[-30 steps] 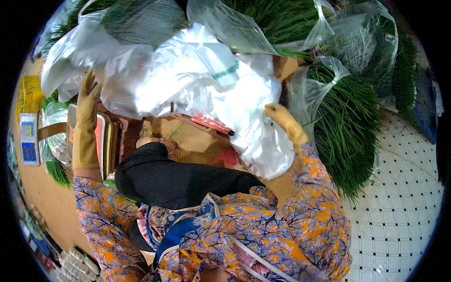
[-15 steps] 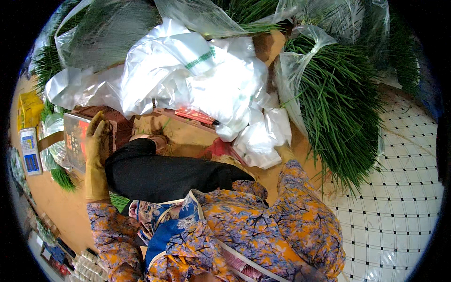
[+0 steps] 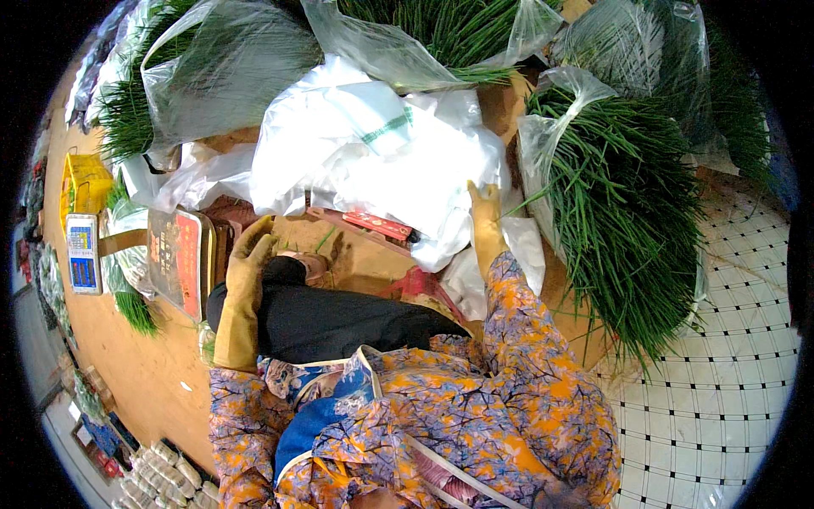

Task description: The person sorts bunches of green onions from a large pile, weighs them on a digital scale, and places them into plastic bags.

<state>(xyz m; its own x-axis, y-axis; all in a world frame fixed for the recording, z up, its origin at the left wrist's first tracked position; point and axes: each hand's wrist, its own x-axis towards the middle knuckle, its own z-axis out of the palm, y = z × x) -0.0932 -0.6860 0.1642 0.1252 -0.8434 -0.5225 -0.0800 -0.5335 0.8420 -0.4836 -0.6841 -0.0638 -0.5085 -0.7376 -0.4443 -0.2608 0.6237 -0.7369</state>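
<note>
Near black-trousered leg (image 3: 348,321), my yellow-gloved left hand (image 3: 246,270), fingers loosely spread; against crumpled white plastic bag (image 3: 339,144), yellow-gloved right hand (image 3: 486,219), can't tell if pinching; best handled lightly.

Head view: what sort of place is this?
Probably a produce-packing or market selling spot, judging by the long green leafy bundles in clear plastic, the weighing scale and the heaped white plastic.

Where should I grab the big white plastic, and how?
I'd pinch a loose fold at the right edge of the white plastic, coming from the right, where the gloved right hand is. It looks thin and crumpled, so that edge should gather more easily than its broad middle.
</note>
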